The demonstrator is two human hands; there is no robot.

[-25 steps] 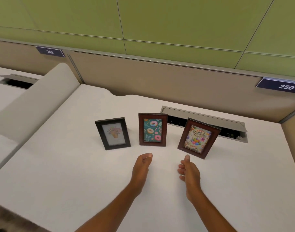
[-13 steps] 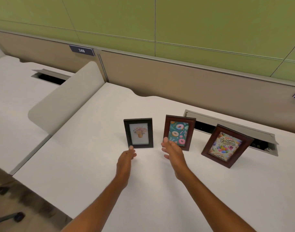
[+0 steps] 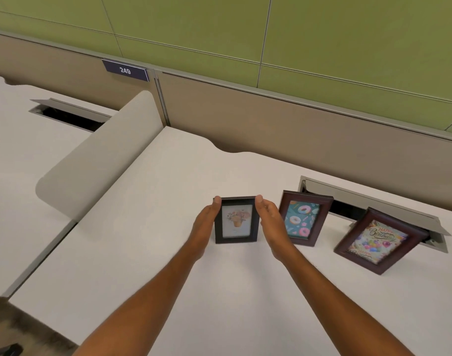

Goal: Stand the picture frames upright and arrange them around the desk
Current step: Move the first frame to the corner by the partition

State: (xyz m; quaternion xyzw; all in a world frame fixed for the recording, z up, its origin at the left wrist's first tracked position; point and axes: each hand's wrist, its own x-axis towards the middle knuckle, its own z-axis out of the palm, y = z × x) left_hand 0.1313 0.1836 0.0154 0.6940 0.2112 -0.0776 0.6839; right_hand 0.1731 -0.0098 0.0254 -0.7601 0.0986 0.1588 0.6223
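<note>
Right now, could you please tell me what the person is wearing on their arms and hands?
Nothing shows on either. The left hand and right hand are bare, without gloves, rings or a watch, and both forearms are uncovered to the picture's lower edge, so no sleeves are in view.

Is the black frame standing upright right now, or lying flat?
Upright. The black frame stands on its bottom edge on the desk, picture facing the camera, with the left hand and right hand at its sides.

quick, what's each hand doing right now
Left hand: open, flat against the left edge of the black frame.
Right hand: open, flat against its right edge.
</note>
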